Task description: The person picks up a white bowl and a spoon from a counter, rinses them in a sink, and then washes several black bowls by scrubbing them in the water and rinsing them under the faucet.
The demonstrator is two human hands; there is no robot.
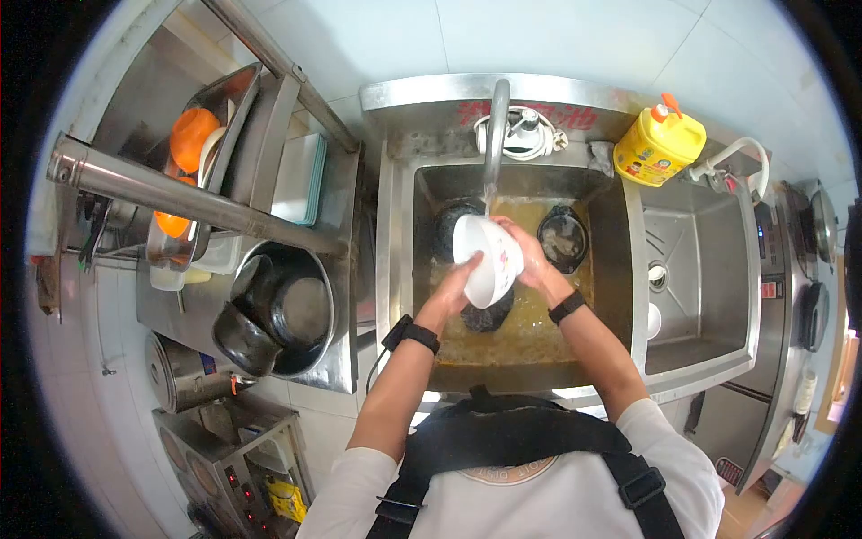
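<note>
A white bowl (485, 262) with a small coloured print is tilted on its side beneath the running tap (496, 135). My left hand (456, 286) grips its near left rim, thumb over the edge. Around its right outer side my right hand (528, 253) is wrapped. Below lies the sink (575, 346) with cloudy yellowish water. Black bowls stand in it: one (564, 239) at the right, one (449, 225) at the back left, and one (488, 314) partly hidden under the white bowl.
A yellow jug (660, 144) and a coiled white hose (521, 135) stand behind the sinks. The second sink (691, 332) is at the right. At the left are a large metal pot (330, 314) with black bowls and a metal shelf rail (197, 202).
</note>
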